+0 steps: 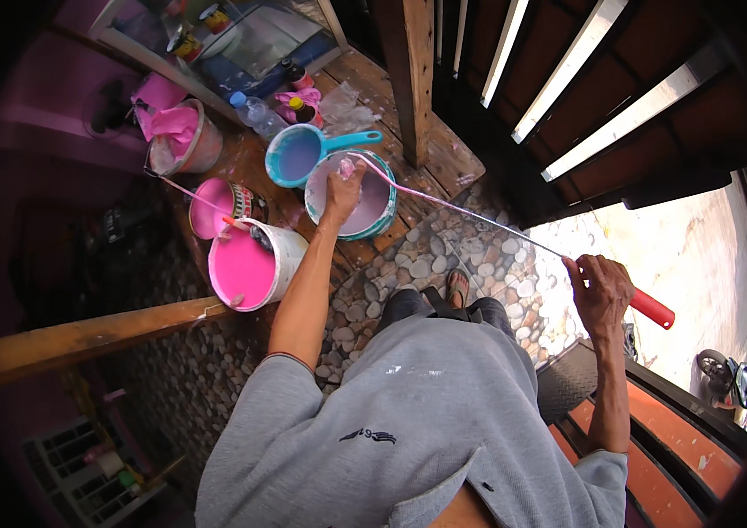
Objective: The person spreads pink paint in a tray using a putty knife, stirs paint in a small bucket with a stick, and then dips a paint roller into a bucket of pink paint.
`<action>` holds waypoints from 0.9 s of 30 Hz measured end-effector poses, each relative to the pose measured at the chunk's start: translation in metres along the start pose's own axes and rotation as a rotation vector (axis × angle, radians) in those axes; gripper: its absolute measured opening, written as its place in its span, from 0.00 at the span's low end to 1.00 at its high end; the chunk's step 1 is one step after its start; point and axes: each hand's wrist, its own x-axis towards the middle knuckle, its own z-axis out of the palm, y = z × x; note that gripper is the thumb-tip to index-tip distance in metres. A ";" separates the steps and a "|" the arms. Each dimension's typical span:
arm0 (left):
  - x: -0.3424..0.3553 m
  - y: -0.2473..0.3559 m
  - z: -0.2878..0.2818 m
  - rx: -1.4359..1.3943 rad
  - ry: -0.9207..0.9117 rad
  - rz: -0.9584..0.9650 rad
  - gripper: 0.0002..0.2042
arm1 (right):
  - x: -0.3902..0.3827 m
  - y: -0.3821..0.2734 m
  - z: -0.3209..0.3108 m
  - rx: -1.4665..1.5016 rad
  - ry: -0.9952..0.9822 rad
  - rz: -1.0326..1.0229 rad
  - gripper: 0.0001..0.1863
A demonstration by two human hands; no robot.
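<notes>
My right hand (pixel 602 289) is closed round the grip of a paint roller frame, just above its red handle end (pixel 652 309). The frame's long thin metal rod (pixel 479 220) slants to the left, and its bent, pink-coated end (pixel 375 164) comes over a round bucket (pixel 384 227). Inside that bucket is cloudy pale-pink liquid (pixel 365 207). Above it my left hand (pixel 344 189) is closed at the rod's bent end, its fingers round a small pale-pink lump that I cannot make out.
A blue dipper (pixel 351 139) holding bluish liquid touches the bucket. Left of it stand a white pail of bright pink paint (pixel 281 264), a pink-filled can (pixel 208 207) and another bucket (pixel 202 150). Bottles (pixel 255 114) and a wooden post (pixel 407 79) stand behind on the wooden table.
</notes>
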 end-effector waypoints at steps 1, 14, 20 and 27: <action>0.000 0.000 0.000 0.000 0.000 0.001 0.21 | -0.001 0.000 0.001 0.004 -0.005 0.009 0.13; 0.008 -0.027 -0.005 0.204 -0.203 -0.132 0.20 | 0.017 0.000 -0.005 -0.020 -0.002 -0.024 0.13; 0.020 -0.071 -0.008 0.354 -0.348 -0.354 0.22 | 0.044 -0.022 -0.015 -0.118 -0.113 -0.141 0.12; 0.050 -0.098 -0.015 0.774 -0.309 -0.434 0.29 | 0.097 -0.064 -0.025 -0.108 -0.340 -0.274 0.06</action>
